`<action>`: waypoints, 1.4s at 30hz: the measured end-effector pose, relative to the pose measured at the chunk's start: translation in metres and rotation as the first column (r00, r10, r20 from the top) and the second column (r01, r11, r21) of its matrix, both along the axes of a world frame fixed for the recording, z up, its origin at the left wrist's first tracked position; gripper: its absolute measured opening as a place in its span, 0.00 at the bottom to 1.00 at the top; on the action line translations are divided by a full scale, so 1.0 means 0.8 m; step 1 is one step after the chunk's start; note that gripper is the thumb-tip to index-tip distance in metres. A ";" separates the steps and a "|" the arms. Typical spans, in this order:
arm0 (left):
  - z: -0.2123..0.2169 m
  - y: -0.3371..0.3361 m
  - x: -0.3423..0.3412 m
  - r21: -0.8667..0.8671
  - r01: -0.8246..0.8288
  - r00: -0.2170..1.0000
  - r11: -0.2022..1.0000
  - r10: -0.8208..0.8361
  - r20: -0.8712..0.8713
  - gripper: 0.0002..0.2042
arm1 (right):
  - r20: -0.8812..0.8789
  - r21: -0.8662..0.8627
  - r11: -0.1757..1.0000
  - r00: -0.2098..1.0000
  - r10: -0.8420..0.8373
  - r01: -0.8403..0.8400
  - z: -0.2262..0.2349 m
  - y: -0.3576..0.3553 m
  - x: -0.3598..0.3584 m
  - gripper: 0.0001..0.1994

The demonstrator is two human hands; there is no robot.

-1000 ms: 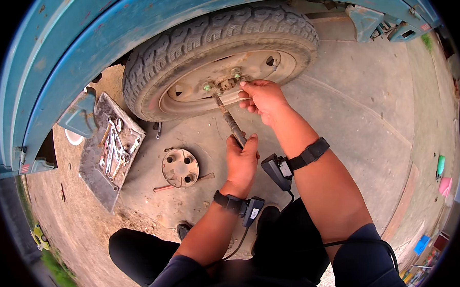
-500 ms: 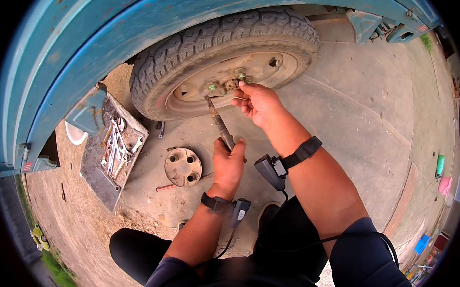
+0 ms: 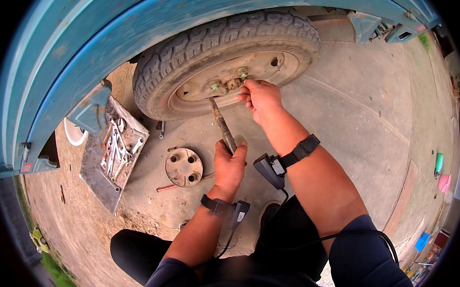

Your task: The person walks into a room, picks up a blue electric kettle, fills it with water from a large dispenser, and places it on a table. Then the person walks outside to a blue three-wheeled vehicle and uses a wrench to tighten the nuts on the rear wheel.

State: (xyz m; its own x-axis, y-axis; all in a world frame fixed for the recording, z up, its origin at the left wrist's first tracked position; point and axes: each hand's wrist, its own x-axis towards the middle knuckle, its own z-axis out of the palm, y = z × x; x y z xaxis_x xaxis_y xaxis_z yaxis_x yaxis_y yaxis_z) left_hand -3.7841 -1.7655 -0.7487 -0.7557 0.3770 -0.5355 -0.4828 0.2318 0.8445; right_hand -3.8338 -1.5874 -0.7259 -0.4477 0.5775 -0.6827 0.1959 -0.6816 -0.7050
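Observation:
My left hand is wrapped round a rusty metal bar, slanted up to the left with its narrower tip close to the lower rim of the wheel. My right hand reaches to the wheel's hub, thumb and fingers pinched together at its right side. What they grip, if anything, is hidden behind the fingertips. Greenish wheel nuts show on the hub, one to its left and one above my right fingertips. The tyre has thick, worn tread.
Left of the wheel, a dirty metal tray holds several wrenches. A round hub cover with holes lies on the concrete beside a reddish rod. Another tool lies near the tyre. The blue vehicle body overhangs the wheel.
The view has shifted slightly. My right fingertips have moved a little rightward at the hub. My left hand still holds the bar, its tip now slightly lower against the wheel.

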 end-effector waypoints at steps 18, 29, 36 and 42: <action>-0.048 -0.066 0.008 -0.312 0.281 0.959 0.907 -0.275 0.064 0.22 | -0.003 0.000 0.883 0.883 0.470 -0.470 0.007 0.029 0.053 0.06; -0.043 -0.151 0.034 -0.554 0.792 0.461 0.258 -0.847 0.266 0.30 | -0.064 0.025 0.678 0.676 0.734 -0.734 0.030 -0.031 0.019 0.07; -0.027 -0.196 0.013 -0.599 0.797 0.296 0.076 -0.914 0.278 0.27 | -0.103 0.049 0.607 0.600 0.793 -0.793 0.052 -0.067 0.005 0.07; -0.005 -0.209 -0.015 -0.770 0.623 0.235 0.138 -0.972 0.016 0.29 | -0.157 0.074 0.561 0.545 0.823 -0.825 0.068 -0.082 0.000 0.07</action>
State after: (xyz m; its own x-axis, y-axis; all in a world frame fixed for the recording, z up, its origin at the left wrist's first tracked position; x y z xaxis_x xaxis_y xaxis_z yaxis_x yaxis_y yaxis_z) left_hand -3.7960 -1.9327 -0.7530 -0.3421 0.6844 -0.6439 0.6614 0.6621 0.3524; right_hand -3.8339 -1.6534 -0.6713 -0.8223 -0.1057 -0.5592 0.5639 -0.2837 -0.7756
